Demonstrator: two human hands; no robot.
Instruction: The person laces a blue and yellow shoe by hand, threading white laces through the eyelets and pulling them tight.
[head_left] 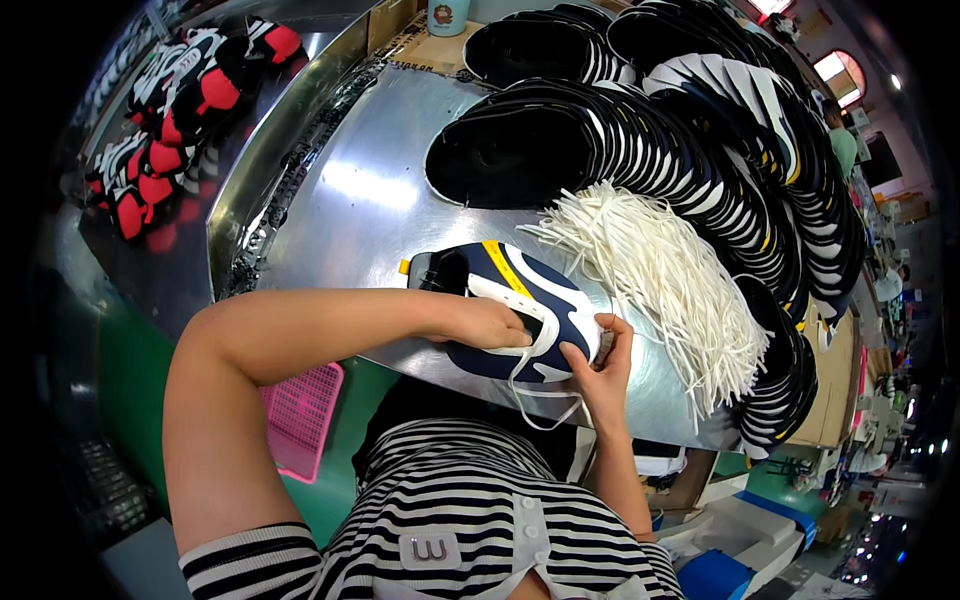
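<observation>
Both hands [604, 378] touch a navy-and-white shoe upper [548, 290].

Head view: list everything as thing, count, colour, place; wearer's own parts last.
Shoe upper: one, navy, white, yellow, centre
Loose lace: one or more, white, below shoe upper
Lace bundle: one, white, centre right
Stacked uppers: many, mostly black, white, upper right
Table: one, silver, centre
Shoes: several, red, black, white, upper left
Cup: one, pale blue, top
Basket: one, pink, lower left
Person: at least one, green top, far right
Left hand: one, bare, on shoe upper
Right hand: one, bare, at its toe
</observation>
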